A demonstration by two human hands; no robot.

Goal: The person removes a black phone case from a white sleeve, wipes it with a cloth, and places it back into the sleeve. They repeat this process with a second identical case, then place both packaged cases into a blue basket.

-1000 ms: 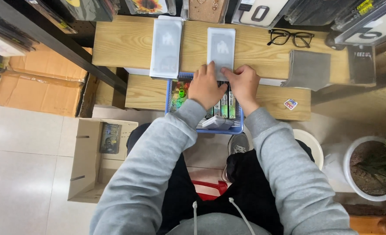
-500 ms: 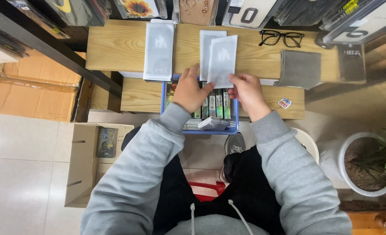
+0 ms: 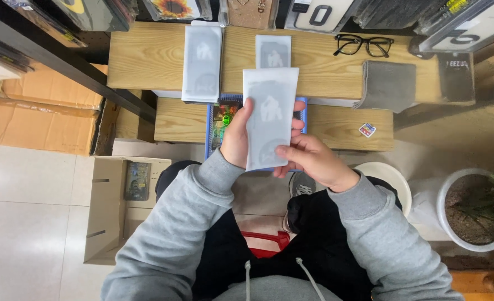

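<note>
Left hand (image 3: 237,136) and right hand (image 3: 308,159) raised together, fingers curled in a pinch

Even, bright indoor light, diffuse, apparently from overhead. Shadows soft: a dim patch under the wooden bench (image 3: 342,120) edge and darker recess beneath the black shelf rail (image 3: 63,67) at upper left. Mild sheen on the floor tiles (image 3: 29,223); faint glare on the translucent white sleeve (image 3: 269,117) held in front, its print washed out. Focus sharp at centre; eyeglasses (image 3: 363,45) crisp. Wide-angle bending visible toward the corners, straight edges bowing. Slight softness at the grey sweatshirt sleeves (image 3: 163,245) near the bottom edge.
</note>
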